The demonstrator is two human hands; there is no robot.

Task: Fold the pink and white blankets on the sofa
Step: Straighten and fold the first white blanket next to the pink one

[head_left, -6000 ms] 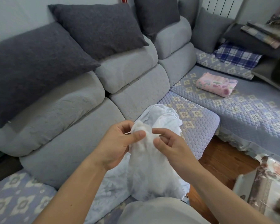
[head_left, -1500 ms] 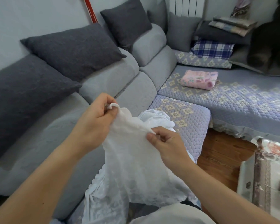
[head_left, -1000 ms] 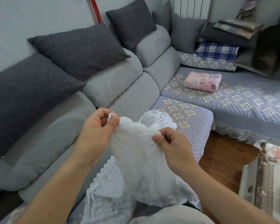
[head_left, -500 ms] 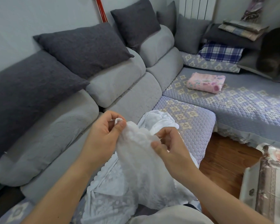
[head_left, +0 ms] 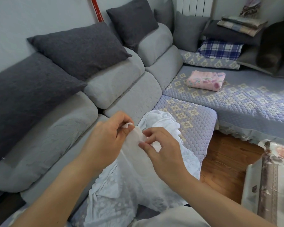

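A white lacy blanket (head_left: 138,181) lies crumpled over the sofa seat (head_left: 195,125) and my lap. My left hand (head_left: 105,140) pinches its scalloped corner between thumb and fingers. My right hand (head_left: 161,149) pinches the same edge just to the right, the two hands nearly touching. A strip of the cloth hangs down between them. The pink flowered blanket (head_left: 205,80) sits folded on the far seat at the right, well away from both hands.
Dark grey cushions (head_left: 79,46) lean on the sofa back. A plaid cloth (head_left: 220,49) and stacked folded textiles (head_left: 241,25) fill the far corner. Wooden floor (head_left: 225,163) lies at the right, beside a low table with a flowered cover (head_left: 272,182).
My hands have come closer together along the white blanket's edge, gathering the cloth between them into a narrow hanging strip. My left hand keeps hold of the corner.
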